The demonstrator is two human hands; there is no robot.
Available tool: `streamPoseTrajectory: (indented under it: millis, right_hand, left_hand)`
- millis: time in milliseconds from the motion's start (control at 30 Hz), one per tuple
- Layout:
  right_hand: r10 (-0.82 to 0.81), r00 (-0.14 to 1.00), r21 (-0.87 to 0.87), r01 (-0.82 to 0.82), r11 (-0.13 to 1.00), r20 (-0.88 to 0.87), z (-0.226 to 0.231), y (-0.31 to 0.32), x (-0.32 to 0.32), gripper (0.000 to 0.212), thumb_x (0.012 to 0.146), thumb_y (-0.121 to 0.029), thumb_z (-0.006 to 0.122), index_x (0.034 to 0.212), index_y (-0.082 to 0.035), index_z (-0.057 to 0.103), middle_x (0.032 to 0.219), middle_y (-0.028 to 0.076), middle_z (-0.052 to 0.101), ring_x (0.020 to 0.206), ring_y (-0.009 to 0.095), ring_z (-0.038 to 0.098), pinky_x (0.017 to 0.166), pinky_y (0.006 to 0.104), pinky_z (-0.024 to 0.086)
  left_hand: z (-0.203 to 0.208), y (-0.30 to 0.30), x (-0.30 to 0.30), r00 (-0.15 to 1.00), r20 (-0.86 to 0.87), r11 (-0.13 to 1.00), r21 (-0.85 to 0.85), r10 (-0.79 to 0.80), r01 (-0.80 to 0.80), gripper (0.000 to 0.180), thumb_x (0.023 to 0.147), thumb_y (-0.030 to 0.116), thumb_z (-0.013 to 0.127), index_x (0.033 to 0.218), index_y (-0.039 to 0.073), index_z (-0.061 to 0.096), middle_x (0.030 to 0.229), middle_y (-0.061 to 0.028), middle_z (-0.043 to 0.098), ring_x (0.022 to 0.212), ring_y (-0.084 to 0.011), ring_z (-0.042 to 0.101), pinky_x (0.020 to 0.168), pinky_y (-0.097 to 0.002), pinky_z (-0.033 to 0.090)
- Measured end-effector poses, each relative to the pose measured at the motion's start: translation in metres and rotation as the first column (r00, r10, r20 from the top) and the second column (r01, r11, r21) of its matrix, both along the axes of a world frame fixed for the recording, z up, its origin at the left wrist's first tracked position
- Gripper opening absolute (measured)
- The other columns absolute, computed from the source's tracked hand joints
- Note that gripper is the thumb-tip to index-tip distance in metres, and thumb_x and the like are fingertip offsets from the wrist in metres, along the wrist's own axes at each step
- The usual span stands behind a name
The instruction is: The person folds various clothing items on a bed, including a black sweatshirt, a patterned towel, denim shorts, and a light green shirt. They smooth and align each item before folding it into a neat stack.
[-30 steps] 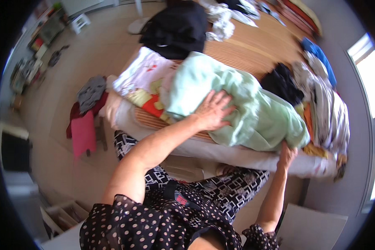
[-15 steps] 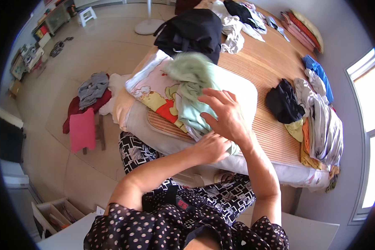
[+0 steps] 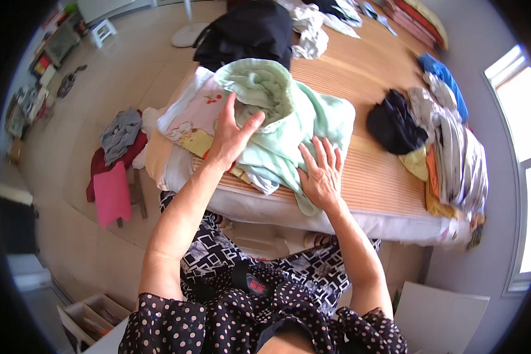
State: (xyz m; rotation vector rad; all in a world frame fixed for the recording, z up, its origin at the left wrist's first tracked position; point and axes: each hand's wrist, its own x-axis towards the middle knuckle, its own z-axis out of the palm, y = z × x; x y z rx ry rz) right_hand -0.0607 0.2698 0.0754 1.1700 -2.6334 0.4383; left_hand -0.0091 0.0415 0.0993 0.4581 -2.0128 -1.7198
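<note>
A pale green garment point(image 3: 304, 112) lies spread on the bed's edge, its wide round opening facing up and its folds bunched inside. My left hand point(image 3: 235, 133) is at the near left rim of that opening, thumb and fingers apart; whether it presses on the cloth I cannot tell. Flat on the right part of the garment rests my right hand point(image 3: 323, 175), fingers spread. Partly under the green cloth, on the left, is a pink and yellow printed cloth point(image 3: 197, 106) with cartoon figures.
The bed point(image 3: 371, 194) has a striped mat. Beyond the garment sits a black bag-like bundle point(image 3: 248, 32). Dark and grey clothes point(image 3: 398, 127) are heaped at the right near the window. Left of the bed, a stool holds a pink cloth point(image 3: 112, 193) and a grey garment point(image 3: 121, 133).
The green garment has gone from a blurred, bunched heap to lying spread with its opening up. My left hand moved up and left, and my right hand came down onto the cloth.
</note>
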Motion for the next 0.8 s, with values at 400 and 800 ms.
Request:
streamPoseTrajectory:
  millis: [400, 800]
  right_hand:
    - [-0.065, 0.995, -0.422, 0.088, 0.902, 0.071, -0.008, 0.022, -0.009, 0.047, 0.070, -0.026, 0.067, 0.115, -0.016, 0.056, 0.134, 0.016, 0.035, 0.126, 0.035, 0.029, 0.104, 0.0462, 0.021]
    - [-0.350, 0.896, -0.480, 0.189, 0.857, -0.273, 0.020, 0.092, -0.127, 0.043, 0.060, -0.009, 0.070, 0.101, -0.010, 0.058, 0.107, 0.009, 0.056, 0.104, 0.028, 0.050, 0.086, 0.0386, 0.039]
  left_hand:
    - [-0.013, -0.005, -0.011, 0.983, 0.184, 0.994, 0.096, 0.024, -0.043, 0.060, 0.079, 0.020, 0.066, 0.126, -0.004, 0.038, 0.125, -0.0176, 0.046, 0.111, -0.0233, 0.046, 0.093, -0.0332, 0.038]
    - [0.000, -0.005, -0.014, 0.884, 0.394, 0.963, 0.013, -0.252, 0.269, 0.065, 0.073, 0.028, 0.068, 0.124, -0.003, 0.044, 0.121, -0.0132, 0.052, 0.109, -0.0211, 0.049, 0.092, -0.0309, 0.037]
